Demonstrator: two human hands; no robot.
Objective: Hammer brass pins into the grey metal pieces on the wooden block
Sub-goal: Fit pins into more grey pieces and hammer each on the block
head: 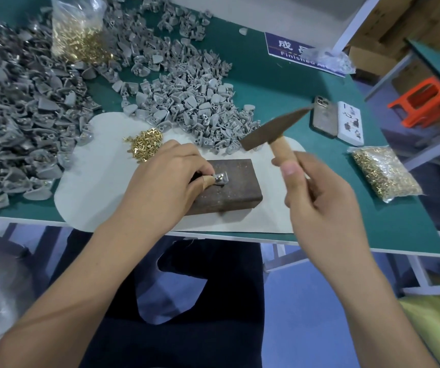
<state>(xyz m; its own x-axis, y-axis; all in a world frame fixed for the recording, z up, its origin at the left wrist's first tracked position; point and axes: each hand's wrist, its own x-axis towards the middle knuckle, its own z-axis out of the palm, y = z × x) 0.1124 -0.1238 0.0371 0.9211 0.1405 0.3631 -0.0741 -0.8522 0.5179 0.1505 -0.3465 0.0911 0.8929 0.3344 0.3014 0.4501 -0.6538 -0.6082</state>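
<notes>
Left hand (165, 179) pinches one grey metal piece (221, 179) on the wooden block (229, 192); right hand (319, 192) grips the raised hammer (269, 131); heaps of pieces (195, 102) apparently remain

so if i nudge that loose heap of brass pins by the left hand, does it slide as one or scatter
Probably scatter: the loose brass pins lie as separate tiny pieces in a low heap on the white mat, with strays already at its edge. Being small and cylindrical-looking, some would likely roll. Each looks light, so pinching one up seems fiddly.
</notes>
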